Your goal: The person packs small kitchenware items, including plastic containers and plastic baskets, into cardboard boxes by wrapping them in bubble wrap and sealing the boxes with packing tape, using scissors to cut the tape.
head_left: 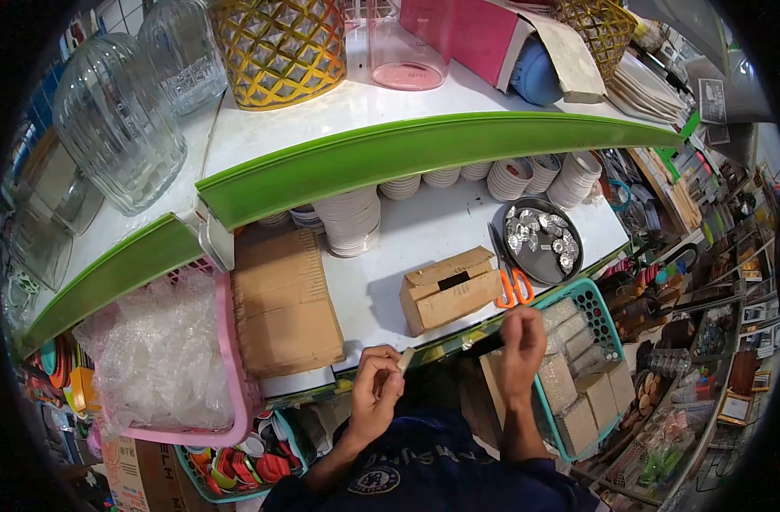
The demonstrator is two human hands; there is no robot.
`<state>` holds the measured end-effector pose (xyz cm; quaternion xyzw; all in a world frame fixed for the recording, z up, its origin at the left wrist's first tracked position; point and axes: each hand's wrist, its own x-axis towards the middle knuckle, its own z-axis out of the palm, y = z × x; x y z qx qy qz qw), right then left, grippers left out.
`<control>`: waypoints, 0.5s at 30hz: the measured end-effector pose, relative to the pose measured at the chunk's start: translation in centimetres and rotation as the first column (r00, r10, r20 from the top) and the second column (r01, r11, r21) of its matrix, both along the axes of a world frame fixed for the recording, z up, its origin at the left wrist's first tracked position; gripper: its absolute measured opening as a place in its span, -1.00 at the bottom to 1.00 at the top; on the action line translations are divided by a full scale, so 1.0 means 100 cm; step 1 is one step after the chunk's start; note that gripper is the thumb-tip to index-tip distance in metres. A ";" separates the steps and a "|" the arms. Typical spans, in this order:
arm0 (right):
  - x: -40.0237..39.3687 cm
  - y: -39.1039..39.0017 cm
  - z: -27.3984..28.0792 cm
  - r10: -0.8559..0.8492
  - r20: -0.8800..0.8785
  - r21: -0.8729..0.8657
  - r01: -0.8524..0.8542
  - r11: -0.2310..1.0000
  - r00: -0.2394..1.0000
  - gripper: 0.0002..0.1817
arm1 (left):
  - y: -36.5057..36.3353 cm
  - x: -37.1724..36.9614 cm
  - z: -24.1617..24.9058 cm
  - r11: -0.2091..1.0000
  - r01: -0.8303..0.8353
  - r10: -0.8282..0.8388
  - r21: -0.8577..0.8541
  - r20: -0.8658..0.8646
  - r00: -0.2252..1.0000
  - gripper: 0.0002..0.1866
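Observation:
Between the thumb and fingers of my left hand (377, 388) is a small pale piece (406, 359), too small to name. My right hand (523, 340) is raised near the shelf's front edge, its fingers curled; whatever they hold, if anything, is hidden. A small cardboard box (451, 294) lies on the white shelf just beyond my hands. Orange-handled scissors (515, 288) rest to its right, beside a dark round tray (543, 271) with silvery pieces.
A pink basket (243, 375) of clear wrap stands left of flat cardboard (286, 307). Stacked white dishes (349, 222) sit under the green-edged upper shelf (441, 149). A teal basket (612, 328) of wrapped packs is at right, another (194, 478) lower left.

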<state>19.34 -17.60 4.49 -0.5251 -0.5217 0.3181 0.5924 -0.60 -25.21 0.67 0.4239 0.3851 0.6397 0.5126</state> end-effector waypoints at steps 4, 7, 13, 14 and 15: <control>0.025 0.031 0.001 -0.107 0.462 0.128 0.053 0.990 0.880 -0.92 | 0.000 -0.004 0.004 1.000 0.006 -0.006 -0.004 0.042 0.999 -0.98; 0.039 0.042 -0.007 -0.106 0.706 0.064 0.087 0.994 0.700 -0.90 | 0.000 -0.006 0.003 1.000 0.010 -0.011 0.016 0.053 0.999 -0.98; 0.059 0.064 -0.045 0.010 0.852 -0.084 0.117 0.990 0.524 -0.81 | 0.000 -0.007 0.002 0.999 0.033 -0.035 0.019 0.098 0.995 -0.98; 0.059 0.066 -0.046 0.010 0.852 -0.084 0.118 0.989 0.523 -0.81 | 0.000 -0.007 0.004 0.999 0.029 -0.031 0.021 0.087 0.996 -0.98; 0.058 0.070 -0.046 -0.002 0.802 -0.092 0.127 0.988 0.597 -0.76 | 0.000 -0.007 0.005 0.999 0.025 -0.027 0.024 0.075 0.997 -0.97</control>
